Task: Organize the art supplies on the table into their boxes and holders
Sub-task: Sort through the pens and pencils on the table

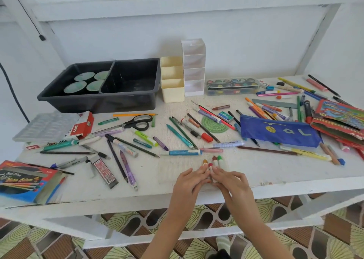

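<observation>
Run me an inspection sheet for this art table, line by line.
Surface: white table, paint worn along the near edge.
Job's things: crayons bunched at the near edge; black tray, cream holder and white holder at the back.
Clutter: pens, pencils, scissors and a blue pencil case lie scattered.
Grippers: right hand grips the crayons; left hand touches them with its fingers.
Cables: black cable hangs on the wall, upper left.
Surroundings: patterned floor below.
</observation>
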`<state>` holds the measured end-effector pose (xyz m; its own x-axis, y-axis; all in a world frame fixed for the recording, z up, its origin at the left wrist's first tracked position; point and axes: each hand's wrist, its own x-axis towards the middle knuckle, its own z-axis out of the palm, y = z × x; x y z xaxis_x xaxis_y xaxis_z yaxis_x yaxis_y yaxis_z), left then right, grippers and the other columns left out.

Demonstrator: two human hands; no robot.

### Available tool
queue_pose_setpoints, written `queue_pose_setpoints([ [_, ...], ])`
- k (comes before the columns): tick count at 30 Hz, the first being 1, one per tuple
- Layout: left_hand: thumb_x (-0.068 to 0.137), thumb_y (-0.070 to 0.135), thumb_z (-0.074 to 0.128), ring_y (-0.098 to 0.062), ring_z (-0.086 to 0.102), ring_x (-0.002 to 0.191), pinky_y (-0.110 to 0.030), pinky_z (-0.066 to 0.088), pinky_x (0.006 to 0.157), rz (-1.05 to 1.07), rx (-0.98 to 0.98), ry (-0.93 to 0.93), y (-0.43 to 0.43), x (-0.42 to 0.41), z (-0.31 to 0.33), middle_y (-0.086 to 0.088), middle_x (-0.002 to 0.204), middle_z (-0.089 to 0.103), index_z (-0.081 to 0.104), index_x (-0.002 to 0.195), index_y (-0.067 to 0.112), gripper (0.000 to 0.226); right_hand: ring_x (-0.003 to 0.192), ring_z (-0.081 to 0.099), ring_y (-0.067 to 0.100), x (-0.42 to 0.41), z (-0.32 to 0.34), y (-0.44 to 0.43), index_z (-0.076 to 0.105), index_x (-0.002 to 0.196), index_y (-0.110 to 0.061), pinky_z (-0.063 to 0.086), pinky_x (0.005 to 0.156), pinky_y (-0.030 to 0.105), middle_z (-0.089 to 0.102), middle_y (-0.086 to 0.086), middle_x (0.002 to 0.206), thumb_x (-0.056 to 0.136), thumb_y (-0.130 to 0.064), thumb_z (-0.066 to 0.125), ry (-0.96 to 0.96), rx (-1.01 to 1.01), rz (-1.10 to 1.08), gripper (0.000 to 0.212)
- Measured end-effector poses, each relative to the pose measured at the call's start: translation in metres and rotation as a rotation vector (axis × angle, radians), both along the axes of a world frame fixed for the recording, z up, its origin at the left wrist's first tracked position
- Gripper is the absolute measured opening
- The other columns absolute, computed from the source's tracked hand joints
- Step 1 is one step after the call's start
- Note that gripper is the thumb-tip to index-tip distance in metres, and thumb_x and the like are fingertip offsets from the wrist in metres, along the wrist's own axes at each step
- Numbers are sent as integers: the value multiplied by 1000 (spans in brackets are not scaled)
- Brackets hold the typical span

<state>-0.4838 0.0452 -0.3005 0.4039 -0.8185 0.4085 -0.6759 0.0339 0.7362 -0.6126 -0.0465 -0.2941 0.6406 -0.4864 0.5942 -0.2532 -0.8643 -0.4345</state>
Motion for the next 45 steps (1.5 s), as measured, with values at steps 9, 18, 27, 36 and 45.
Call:
queue_pose_setpoints([
  [9, 93, 21, 46, -3, 47, 122, -21, 30, 106, 45, 0, -137, -6, 0, -5, 0, 129, 60, 67, 114, 11, 32, 126, 49, 10, 3, -15, 4, 63, 121, -8, 39, 92, 29, 56, 0, 134, 93, -15, 44, 67, -66, -40, 35],
  [18, 95, 30, 39, 8, 37, 128, -15, 22, 111, 0, 94, -47, -2, 1, 2, 8, 135, 50, 61, 124, 12, 40, 123, 48, 17, 13, -17, 16, 66, 116, -6, 33, 86, 26, 57, 6, 131, 91, -21, 44, 49, -66, -169, 36],
  [27, 95, 41, 43, 0, 48, 125, -24, 31, 111, 178, -104, 173, 21, 12, 19, 6, 128, 58, 67, 114, 11, 42, 92, 51, 19, 41, 12, 7, 70, 94, -8, 31, 77, 29, 71, 6, 99, 86, -23, 40, 15, -10, -287, 35],
  [36, 89, 38, 54, 0, 60, 93, -36, 52, 82, 743, -197, 86, 91, 76, 41, 22, 96, 65, 68, 99, 29, 19, 87, 56, 15, 142, 40, 53, 68, 94, -12, 45, 82, 35, 67, -1, 88, 86, -15, 42, -84, 202, 153, 27],
  [45, 88, 16, 64, -19, 54, 99, -32, 43, 88, 1117, -36, 166, 120, 133, 34, 2, 99, 62, 64, 108, 14, 20, 88, 52, 12, 252, 58, 78, 71, 97, -16, 38, 77, 23, 69, -2, 92, 88, -5, 55, 128, 259, 434, 21],
])
